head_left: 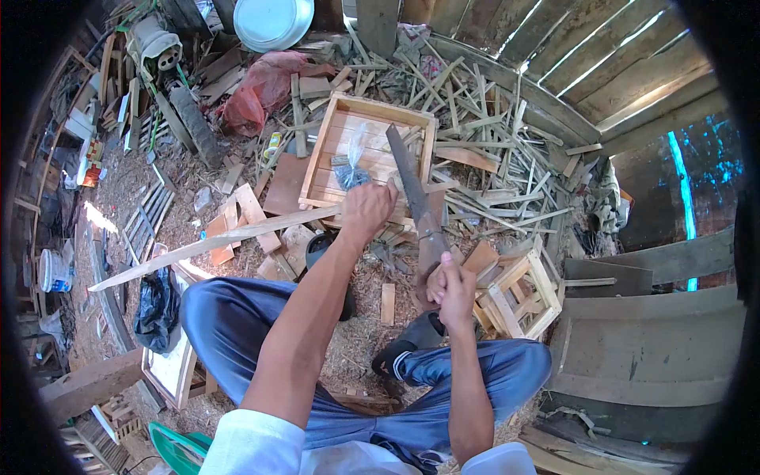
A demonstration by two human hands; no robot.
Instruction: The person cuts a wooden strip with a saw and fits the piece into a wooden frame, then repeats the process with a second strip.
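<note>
Wood scraps cover the shed floor (360, 317), where the left hand (366, 210) has its grip clamped on the end of a long slat (214, 241). Just beside it, the right hand (453, 289) is clamped on the handle of a dark blade (410, 178).

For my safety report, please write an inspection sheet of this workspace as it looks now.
Surface: dirt ground covered with wood shavings.
Job's things: wooden slat; knife with a long dark blade.
Clutter: wooden tray, small crate, scrap sticks, red bag.
Hands: left hand holds the slat; right hand grips the knife handle.
Cables: nothing seen.
Surroundings: plank wall, white basin.
</note>
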